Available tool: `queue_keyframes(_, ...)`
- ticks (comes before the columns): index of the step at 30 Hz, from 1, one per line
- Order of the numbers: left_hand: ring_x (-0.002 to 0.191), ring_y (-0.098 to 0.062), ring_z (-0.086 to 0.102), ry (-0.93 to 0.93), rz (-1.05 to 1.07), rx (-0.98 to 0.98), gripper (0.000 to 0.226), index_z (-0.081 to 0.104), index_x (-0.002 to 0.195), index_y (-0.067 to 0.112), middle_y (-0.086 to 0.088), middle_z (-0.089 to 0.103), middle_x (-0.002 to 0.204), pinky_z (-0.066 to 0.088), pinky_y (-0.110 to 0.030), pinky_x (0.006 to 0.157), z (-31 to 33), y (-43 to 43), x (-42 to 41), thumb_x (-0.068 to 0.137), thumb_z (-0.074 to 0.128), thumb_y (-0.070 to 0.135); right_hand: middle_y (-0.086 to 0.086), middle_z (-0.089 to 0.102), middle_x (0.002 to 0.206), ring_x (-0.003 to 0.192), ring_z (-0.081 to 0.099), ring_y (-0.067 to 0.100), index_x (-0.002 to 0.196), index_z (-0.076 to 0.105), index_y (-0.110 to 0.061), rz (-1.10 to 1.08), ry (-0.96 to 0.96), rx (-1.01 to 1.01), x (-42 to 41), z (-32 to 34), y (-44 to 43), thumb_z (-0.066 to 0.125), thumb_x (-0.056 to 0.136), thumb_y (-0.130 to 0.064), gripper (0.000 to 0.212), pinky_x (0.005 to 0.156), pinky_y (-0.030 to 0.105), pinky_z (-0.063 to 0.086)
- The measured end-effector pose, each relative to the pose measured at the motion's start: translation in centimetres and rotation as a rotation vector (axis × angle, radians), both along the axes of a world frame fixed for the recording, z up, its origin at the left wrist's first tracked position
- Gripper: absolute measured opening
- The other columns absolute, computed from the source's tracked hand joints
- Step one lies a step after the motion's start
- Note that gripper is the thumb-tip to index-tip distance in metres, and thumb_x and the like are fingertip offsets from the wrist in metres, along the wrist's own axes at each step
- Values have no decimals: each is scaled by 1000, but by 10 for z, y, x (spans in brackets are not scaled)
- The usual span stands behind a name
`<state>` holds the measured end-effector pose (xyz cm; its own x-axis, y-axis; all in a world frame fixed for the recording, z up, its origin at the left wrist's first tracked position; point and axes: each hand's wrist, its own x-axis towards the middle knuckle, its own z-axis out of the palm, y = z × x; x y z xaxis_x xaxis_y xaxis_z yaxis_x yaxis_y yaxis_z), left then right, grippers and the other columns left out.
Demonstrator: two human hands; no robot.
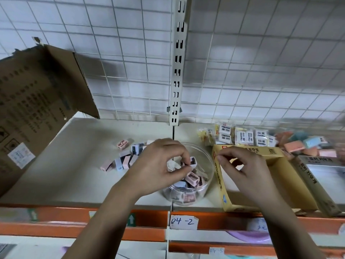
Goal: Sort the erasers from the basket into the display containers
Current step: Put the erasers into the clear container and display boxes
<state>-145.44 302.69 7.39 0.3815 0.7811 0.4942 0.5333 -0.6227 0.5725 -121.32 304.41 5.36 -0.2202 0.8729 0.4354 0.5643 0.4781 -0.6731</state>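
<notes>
Head view, left hand [158, 165] fingers pinching upright eraser [192, 163] above jar [207, 176], right hand [248, 171] loosely curled, empty.

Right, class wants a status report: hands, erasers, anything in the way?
Left hand pinching a small eraser over the clear tub. Right hand empty, fingers curled above the yellow box. Loose erasers on shelf. Nothing blocking.

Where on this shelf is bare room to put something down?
Bare: the beige shelf between the brown cardboard box and the clear round plastic jar, in front of the loose pastel pieces. Crowded: right of the jar, by the yellow cardboard display box.
</notes>
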Motion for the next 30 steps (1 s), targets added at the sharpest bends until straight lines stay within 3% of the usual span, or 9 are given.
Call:
queue_keyframes(5, 88, -4, 63, -35, 151, 118, 15, 71, 84, 15, 9, 69, 88, 46, -19, 78, 3, -1, -15, 88, 68, 29, -20, 70, 87, 73, 65, 8, 88, 72, -25, -6, 18, -22, 1, 3, 2, 68, 88, -13, 13, 61, 14, 47)
queue_keyframes(9, 82, -12, 63, -50, 414, 170, 13, 70, 88, 14, 6, 67, 88, 50, -32, 72, -14, -2, -51, 91, 62, 24, -19, 71, 88, 77, 66, 8, 90, 71, -29, 80, 50, -48, -6, 23, 12, 68, 88, -11, 19, 67, 15, 50)
queue_keyframes(13, 79, -12, 62, -27, 583, 173, 11, 70, 86, 12, 2, 68, 87, 46, -21, 70, -37, -4, -84, 88, 61, 18, -13, 71, 88, 84, 66, 8, 91, 73, -19, 249, 10, -89, -29, 50, 33, 69, 87, -10, 10, 73, 19, 52)
queue_keyframes(18, 77, -18, 62, 9, 690, 173, 23, 70, 87, 14, -1, 69, 87, 41, -24, 64, -59, -2, -106, 89, 52, 28, -11, 70, 94, 85, 65, 4, 96, 73, -15, 461, -222, -137, -75, 69, 71, 71, 87, -13, 10, 73, 19, 51)
queue_keyframes(23, 77, -12, 60, -14, 732, 152, 23, 70, 91, 17, 0, 70, 90, 34, -9, 68, -66, 2, -105, 90, 52, 31, -18, 67, 91, 85, 64, -1, 100, 74, -18, 581, -513, -228, -123, 62, 107, 71, 87, -21, 13, 75, 17, 49)
queue_keyframes(26, 79, -13, 61, 6, 715, 146, 22, 69, 93, 17, 2, 69, 91, 41, -21, 70, -72, 5, -110, 92, 52, 31, -14, 69, 103, 90, 62, -2, 109, 72, -19, 612, -738, -259, -142, 48, 126, 70, 89, -28, 23, 80, 15, 46)
queue_keyframes(30, 79, -15, 62, -35, 725, 134, 14, 70, 92, 18, 4, 68, 90, 48, -30, 71, -72, 5, -111, 92, 58, 26, -6, 71, 102, 86, 61, 2, 108, 73, -15, 608, -819, -273, -158, 30, 138, 70, 88, -26, 24, 78, 17, 44)
